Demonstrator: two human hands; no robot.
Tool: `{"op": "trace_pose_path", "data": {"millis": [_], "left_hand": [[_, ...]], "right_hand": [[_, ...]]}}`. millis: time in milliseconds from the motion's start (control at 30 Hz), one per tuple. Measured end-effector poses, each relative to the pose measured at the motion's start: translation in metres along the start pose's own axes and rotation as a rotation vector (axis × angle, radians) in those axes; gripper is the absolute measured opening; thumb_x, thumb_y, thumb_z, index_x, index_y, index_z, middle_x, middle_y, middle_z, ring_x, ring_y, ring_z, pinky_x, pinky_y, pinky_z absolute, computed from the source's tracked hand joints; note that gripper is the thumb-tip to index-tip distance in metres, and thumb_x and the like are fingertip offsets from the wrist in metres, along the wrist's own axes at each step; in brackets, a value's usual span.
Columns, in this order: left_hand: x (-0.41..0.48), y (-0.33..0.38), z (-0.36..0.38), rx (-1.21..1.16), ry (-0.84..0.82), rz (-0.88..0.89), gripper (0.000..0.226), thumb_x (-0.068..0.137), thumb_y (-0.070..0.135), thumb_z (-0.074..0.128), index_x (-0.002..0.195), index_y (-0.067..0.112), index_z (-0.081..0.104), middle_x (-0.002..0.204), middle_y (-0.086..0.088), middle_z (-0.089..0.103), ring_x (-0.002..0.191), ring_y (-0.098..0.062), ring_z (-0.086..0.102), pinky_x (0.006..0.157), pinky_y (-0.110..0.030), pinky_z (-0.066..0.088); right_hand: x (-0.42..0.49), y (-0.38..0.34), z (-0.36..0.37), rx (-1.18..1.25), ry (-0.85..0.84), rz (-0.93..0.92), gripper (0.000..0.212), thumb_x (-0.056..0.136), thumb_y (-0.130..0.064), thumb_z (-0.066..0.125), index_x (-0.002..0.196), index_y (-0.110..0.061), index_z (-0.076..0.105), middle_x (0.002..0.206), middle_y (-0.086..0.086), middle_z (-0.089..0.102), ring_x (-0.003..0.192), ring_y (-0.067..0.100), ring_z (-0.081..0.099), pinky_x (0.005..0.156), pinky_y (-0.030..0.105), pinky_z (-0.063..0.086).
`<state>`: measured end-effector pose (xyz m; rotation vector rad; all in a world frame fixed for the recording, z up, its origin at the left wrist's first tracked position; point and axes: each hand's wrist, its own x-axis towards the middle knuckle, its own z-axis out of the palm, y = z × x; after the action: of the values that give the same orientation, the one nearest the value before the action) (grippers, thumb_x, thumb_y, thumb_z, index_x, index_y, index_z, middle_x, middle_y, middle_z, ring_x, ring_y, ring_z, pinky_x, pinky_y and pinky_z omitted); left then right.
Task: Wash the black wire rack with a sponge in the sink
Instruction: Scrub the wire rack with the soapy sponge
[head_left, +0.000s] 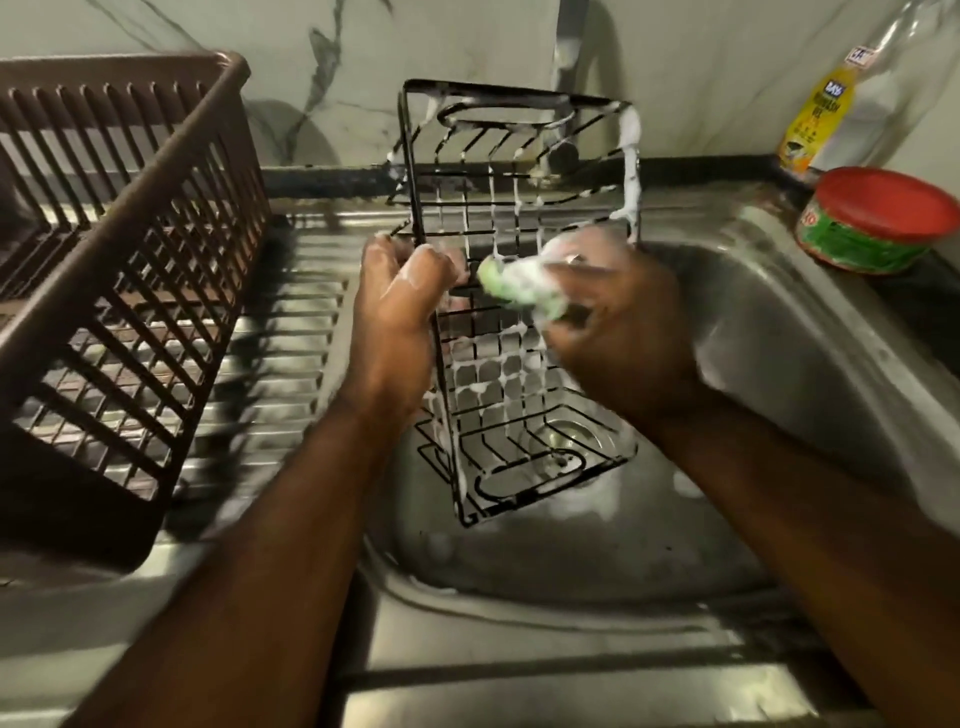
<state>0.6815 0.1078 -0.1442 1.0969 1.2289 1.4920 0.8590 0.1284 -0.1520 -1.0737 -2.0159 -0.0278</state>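
Our two forearms reach in from the bottom edge, the left forearm (270, 545) angled up and to the right, the right forearm (831, 545) up and to the left, so that both hands meet over the steel sink (571, 561). Left of the basin, on the ribbed draining surface (270, 374), sits a brown slatted dish basket (135, 270).

The black wire rack (498, 228) stands on end inside the sink, its lower end down by the drain and its upper end leaning towards the marble wall, with white foam streaking its wires.

Our left hand (400, 296) is soapy, its fingers curled round the rack's left side wire at mid height. Our right hand (618, 322), blurred, grips a foamy green sponge (511, 283) held against the rack's grid.

On the surface right of the sink sits a red-lidded tin (883, 218), and behind it a yellow-labelled bottle (818, 119).
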Motion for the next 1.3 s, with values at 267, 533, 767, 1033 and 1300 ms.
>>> {"op": "trace_pose_path", "data": {"millis": [267, 533, 767, 1033, 1300], "left_hand": [[-0.004, -0.003, 0.006, -0.12, -0.039, 0.064, 0.047, 0.075, 0.034, 0.068, 0.111, 0.012, 0.047, 0.11, -0.021, 0.053, 0.1, -0.041, 0.055, 0.086, -0.064, 0.048], [0.001, -0.008, -0.002, -0.171, -0.004, 0.121, 0.045, 0.08, 0.034, 0.066, 0.112, 0.013, 0.044, 0.109, -0.02, 0.046, 0.094, -0.036, 0.048, 0.078, -0.056, 0.042], [0.001, -0.019, -0.001, 0.0, 0.117, 0.222, 0.112, 0.076, 0.057, 0.072, 0.144, -0.014, 0.018, 0.146, -0.043, 0.032, 0.134, -0.062, 0.031, 0.106, -0.077, 0.028], [-0.003, -0.007, -0.003, 0.039, 0.167, 0.245, 0.112, 0.076, 0.051, 0.061, 0.151, -0.014, 0.01, 0.16, -0.035, 0.015, 0.148, -0.048, 0.019, 0.117, -0.064, 0.026], [-0.004, -0.003, 0.002, 0.08, 0.278, 0.195, 0.09, 0.08, 0.05, 0.061, 0.139, -0.011, 0.032, 0.143, -0.036, 0.041, 0.14, -0.041, 0.04, 0.112, -0.061, 0.036]], "right_hand": [[0.002, -0.008, 0.009, 0.064, -0.329, -0.045, 0.016, 0.082, -0.017, 0.068, 0.095, -0.015, 0.078, 0.094, 0.004, 0.072, 0.08, 0.017, 0.062, 0.071, 0.031, 0.052], [-0.013, -0.014, 0.016, 0.203, -0.864, -0.092, 0.029, 0.082, -0.007, 0.075, 0.111, -0.014, 0.072, 0.109, -0.001, 0.072, 0.09, -0.003, 0.054, 0.077, 0.006, 0.041], [-0.004, -0.014, 0.002, 0.243, -1.046, -0.06, 0.013, 0.085, -0.017, 0.074, 0.092, -0.026, 0.069, 0.085, -0.015, 0.065, 0.075, -0.004, 0.059, 0.07, 0.014, 0.043], [-0.003, -0.005, -0.005, -0.187, -0.648, 0.125, 0.016, 0.087, -0.029, 0.067, 0.101, -0.021, 0.069, 0.092, -0.002, 0.064, 0.082, 0.017, 0.061, 0.06, 0.022, 0.038], [-0.011, -0.029, 0.006, 0.634, -1.016, 0.528, 0.009, 0.089, -0.004, 0.069, 0.095, -0.009, 0.064, 0.079, 0.0, 0.066, 0.055, 0.007, 0.064, 0.047, 0.019, 0.047]]}}
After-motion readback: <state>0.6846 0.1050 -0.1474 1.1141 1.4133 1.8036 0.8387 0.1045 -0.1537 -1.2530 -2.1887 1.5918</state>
